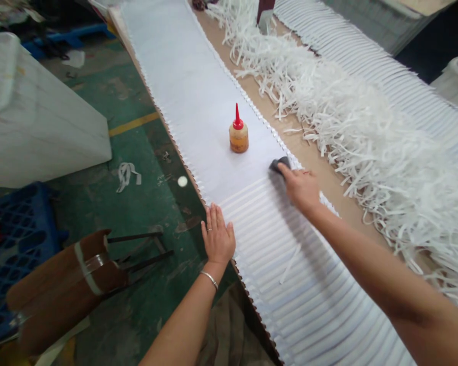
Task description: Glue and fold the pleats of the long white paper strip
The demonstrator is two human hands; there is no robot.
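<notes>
Fingers of our left hand lie flat and close together on the pleated white sheet; our right hand presses a small dark pad.

We see the left palm down at the sheet's near left edge, wrist straight, a thin bracelet on the forearm. Our right arm reaches across the pleats, its fingers curled forward over the dark pad, which sits at the sheet's right edge where the pleats meet the smooth stretch. A red-capped glue bottle stands upright on the smooth part, just beyond the pad. Shredded white paper strips are heaped along the brown tabletop to the right.
</notes>
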